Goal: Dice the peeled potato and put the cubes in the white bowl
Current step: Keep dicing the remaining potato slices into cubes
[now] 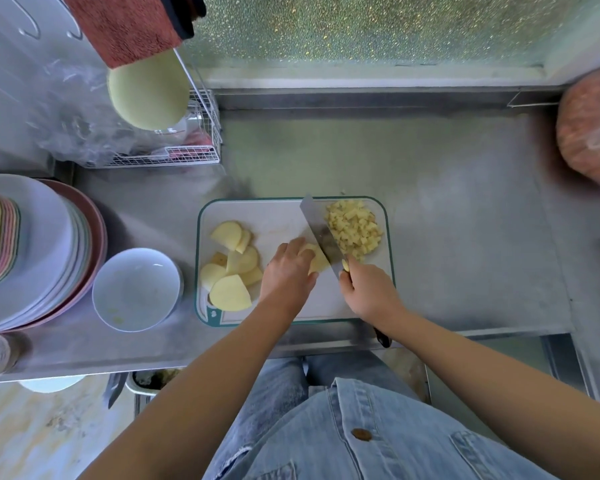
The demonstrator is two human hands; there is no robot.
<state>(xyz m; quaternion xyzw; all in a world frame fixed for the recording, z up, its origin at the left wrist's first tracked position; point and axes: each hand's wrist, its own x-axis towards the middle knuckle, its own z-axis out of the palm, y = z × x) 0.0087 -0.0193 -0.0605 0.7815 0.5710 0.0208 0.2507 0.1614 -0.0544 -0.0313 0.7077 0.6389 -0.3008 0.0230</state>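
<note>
**Dicing potato on a green-rimmed board**

The person's left hand curls its fingers over a potato piece near the middle of the cutting board and pins it flat. The right hand is wrapped around the handle of a kitchen knife. The blade runs from that hand toward 11 o'clock and lies against the right side of the held piece. The dark butt of the handle pokes out below the right wrist at the counter's near edge.

A heap of diced cubes lies in the board's 2 o'clock corner, just right of the blade. Thick potato slices, overlapping half-rounds, fill the board's 9 o'clock side.

The white bowl stands on the steel counter just off the board at 9 o'clock, with a few pale specks inside near its rim. Further out at 9 o'clock sits a stack of plates. A wire dish rack stands at 11 o'clock, and a bagged orange mass sits at 2 o'clock.
</note>
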